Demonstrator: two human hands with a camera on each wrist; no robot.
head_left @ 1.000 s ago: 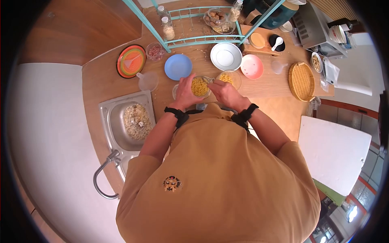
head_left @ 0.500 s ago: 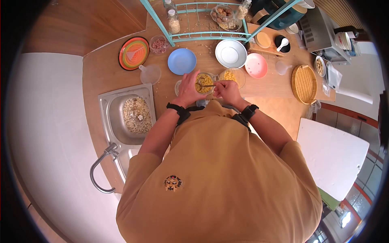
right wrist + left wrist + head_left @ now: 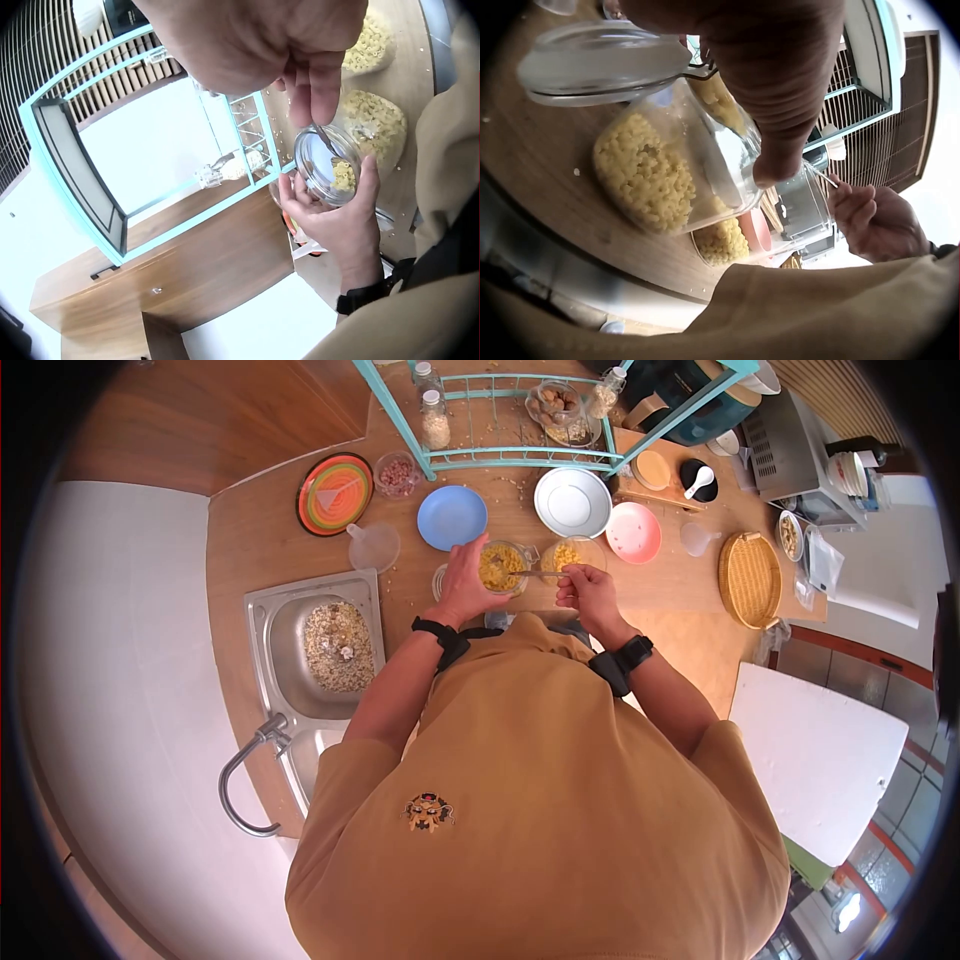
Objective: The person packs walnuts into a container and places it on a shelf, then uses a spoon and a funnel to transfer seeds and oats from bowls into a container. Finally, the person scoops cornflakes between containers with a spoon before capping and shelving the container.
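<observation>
My left hand (image 3: 468,582) grips a clear glass jar (image 3: 694,169) of small yellow macaroni near its neck, thumb along the rim. The jar's hinged glass lid (image 3: 604,71) hangs open on its wire clasp. In my right hand (image 3: 592,600), fingers and thumb pinch the handle of a metal spoon (image 3: 540,573). Its other end reaches into the jar mouth, where the right wrist view shows macaroni (image 3: 344,177) at the tip. Right beside the jar stands a clear bowl (image 3: 601,550) with more macaroni.
Behind the jar are a blue plate (image 3: 452,518), a white bowl (image 3: 572,502) and a pink bowl (image 3: 634,533). A teal rack (image 3: 520,458) rises at the back. The sink (image 3: 262,630) with grains lies left; a wicker basket (image 3: 750,582) sits right.
My right hand has drawn back to the right and slightly down, showing more of the spoon's handle. The left hand stays on the jar. The head view has shifted a little.
</observation>
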